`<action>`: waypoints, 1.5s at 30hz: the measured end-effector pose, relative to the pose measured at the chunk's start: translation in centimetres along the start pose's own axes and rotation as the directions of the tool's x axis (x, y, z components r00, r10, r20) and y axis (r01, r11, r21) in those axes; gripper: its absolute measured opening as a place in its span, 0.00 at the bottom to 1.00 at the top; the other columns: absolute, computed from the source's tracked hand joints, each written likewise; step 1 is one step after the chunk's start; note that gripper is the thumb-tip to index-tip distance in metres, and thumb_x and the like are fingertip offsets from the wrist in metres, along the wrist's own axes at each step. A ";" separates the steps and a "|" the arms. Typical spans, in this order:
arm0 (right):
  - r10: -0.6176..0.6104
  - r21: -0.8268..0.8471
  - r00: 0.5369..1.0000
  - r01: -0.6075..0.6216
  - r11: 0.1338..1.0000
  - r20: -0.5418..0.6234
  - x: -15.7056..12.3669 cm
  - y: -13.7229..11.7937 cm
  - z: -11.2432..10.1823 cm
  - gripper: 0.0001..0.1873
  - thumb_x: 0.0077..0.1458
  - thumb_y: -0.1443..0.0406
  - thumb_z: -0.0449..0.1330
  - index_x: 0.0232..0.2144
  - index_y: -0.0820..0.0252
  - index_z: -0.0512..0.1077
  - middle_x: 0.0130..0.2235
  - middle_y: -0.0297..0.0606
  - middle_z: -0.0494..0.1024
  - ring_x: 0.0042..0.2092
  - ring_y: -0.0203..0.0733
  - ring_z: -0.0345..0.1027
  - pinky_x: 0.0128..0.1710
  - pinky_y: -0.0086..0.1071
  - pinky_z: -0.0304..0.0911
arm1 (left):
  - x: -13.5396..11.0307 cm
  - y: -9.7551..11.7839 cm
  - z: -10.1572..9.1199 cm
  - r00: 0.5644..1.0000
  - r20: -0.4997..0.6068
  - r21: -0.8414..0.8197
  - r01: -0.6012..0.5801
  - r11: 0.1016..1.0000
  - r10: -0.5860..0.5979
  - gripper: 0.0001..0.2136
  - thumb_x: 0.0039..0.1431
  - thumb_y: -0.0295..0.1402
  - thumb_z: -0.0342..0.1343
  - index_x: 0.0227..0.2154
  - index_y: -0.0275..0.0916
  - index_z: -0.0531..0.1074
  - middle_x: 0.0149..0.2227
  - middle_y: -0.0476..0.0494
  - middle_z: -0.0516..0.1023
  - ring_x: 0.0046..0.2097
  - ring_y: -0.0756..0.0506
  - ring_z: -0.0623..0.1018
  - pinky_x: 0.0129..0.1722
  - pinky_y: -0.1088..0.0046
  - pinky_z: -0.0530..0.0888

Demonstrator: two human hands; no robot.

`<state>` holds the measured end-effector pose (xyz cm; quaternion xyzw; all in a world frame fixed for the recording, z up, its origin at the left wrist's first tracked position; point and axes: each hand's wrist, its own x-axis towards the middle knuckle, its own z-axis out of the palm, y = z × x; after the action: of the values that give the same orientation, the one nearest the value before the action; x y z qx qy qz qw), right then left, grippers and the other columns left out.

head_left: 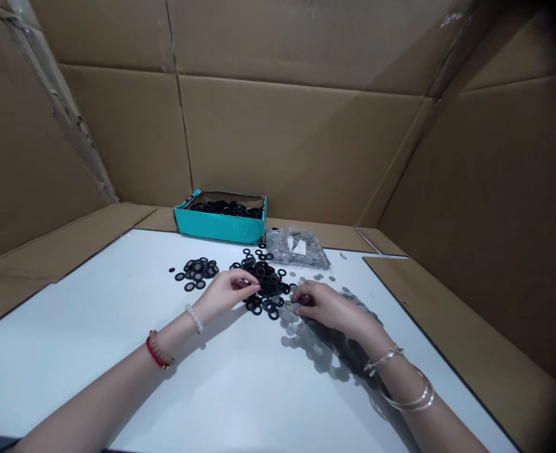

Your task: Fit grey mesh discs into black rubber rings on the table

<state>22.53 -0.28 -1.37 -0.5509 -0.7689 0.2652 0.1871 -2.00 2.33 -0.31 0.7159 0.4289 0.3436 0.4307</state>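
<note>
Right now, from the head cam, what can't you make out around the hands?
Head view only:
Whatever the right hand pinches: its own fingers hide it.
Whether the left hand holds a ring: its fingertips cover the spot.
Lower layers of the black ring pile: the top rings hide them.
How deep the rings lie in the teal box: its front wall hides that.
Discs inside the clear plastic bag: glare on the film blurs them.

Left wrist (173, 335): red cord (154, 350), pale beads (194, 318). Right wrist (377, 345): thin bangles (412, 396), chain bracelet (382, 360), apparently silver.
</note>
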 end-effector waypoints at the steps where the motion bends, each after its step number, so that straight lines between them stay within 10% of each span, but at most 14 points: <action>1: 0.001 0.006 1.000 -0.001 1.000 0.000 0.1 0.1 0.1 0.08 0.46 0.62 0.60 0.31 0.58 0.73 0.32 0.37 0.73 0.32 0.40 0.66 0.32 0.31 0.59 | 0.0 0.1 0.0 1.000 0.001 -0.013 0.019 1.000 -0.019 0.11 0.47 0.38 0.56 0.29 0.35 0.74 0.33 0.41 0.77 0.33 0.46 0.74 0.32 0.73 0.70; 18: 0.031 0.307 0.999 -0.039 0.951 0.030 0.7 -1.1 -0.5 0.10 0.48 0.60 0.59 0.26 0.61 0.74 0.26 0.35 0.75 0.28 0.37 0.66 0.28 0.29 0.58 | -0.5 1.6 0.5 0.981 0.105 -0.221 0.184 0.958 -0.164 0.11 0.46 0.39 0.57 0.27 0.36 0.74 0.25 0.47 0.73 0.27 0.50 0.72 0.28 0.76 0.69; 30: 0.047 0.646 0.999 -0.036 0.763 0.000 0.4 -4.3 0.6 0.15 0.44 0.59 0.63 0.34 0.62 0.72 0.30 0.37 0.76 0.31 0.36 0.69 0.35 0.32 0.64 | -1.0 1.9 1.1 0.967 0.197 -0.308 0.218 0.926 -0.162 0.12 0.46 0.40 0.58 0.25 0.35 0.73 0.24 0.47 0.73 0.28 0.50 0.73 0.29 0.75 0.70; 45: 0.020 0.615 0.996 0.039 0.788 -0.088 0.7 -4.5 2.4 0.11 0.47 0.58 0.60 0.25 0.62 0.69 0.26 0.33 0.71 0.26 0.33 0.63 0.27 0.27 0.59 | -1.7 2.2 2.1 0.983 0.132 -0.326 0.164 0.931 -0.127 0.08 0.46 0.35 0.59 0.26 0.35 0.72 0.26 0.47 0.72 0.29 0.51 0.70 0.29 0.76 0.66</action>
<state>17.56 -1.29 -0.47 -0.4673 -0.6340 0.4754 0.3920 -0.15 -0.45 0.65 0.6158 0.3919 0.3393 0.5933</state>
